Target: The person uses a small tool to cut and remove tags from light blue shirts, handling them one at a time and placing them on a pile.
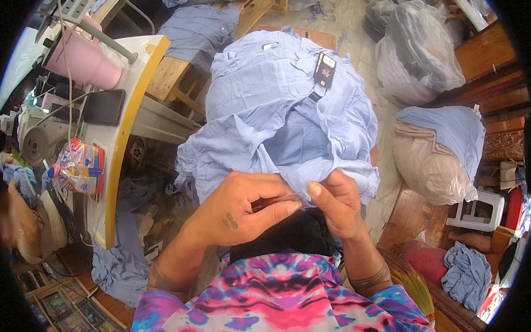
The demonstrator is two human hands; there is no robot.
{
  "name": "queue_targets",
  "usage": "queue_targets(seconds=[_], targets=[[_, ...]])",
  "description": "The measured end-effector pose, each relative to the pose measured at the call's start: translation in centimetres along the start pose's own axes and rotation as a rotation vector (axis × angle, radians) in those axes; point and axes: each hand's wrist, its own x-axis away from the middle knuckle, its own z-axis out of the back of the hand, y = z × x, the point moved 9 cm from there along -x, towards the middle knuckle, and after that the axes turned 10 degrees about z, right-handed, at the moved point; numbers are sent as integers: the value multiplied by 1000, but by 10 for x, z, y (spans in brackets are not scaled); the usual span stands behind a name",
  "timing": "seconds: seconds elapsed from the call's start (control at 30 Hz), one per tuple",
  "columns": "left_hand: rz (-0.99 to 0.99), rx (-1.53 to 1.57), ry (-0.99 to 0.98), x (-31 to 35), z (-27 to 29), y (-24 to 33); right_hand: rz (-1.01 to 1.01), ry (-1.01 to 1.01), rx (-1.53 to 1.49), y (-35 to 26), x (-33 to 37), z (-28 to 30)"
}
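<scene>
A person's left hand [238,211] pinches a thin reddish tool [275,201] between thumb and fingers, its tip at the hem of a light-blue garment [275,107] heaped on the lap. The right hand [337,201] pinches the same cloth edge just beside it. A pink tumbler [83,58] stands on the yellow-edged tabletop [121,136] to the left.

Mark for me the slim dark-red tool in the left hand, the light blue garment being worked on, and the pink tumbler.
slim dark-red tool [275,200], head view, on its shaft between the two hands.
light blue garment [264,116], head view, on the bunched middle of the cloth.
pink tumbler [86,60], head view, on its side wall.
</scene>
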Motion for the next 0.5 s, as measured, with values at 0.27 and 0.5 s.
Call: queue_targets(seconds=[0.27,0.5], targets=[[-112,-3,136,5,0,0,-9,64,59,15,3,-2],[17,35,317,13,17,-6,31,170,20,16,2,7]])
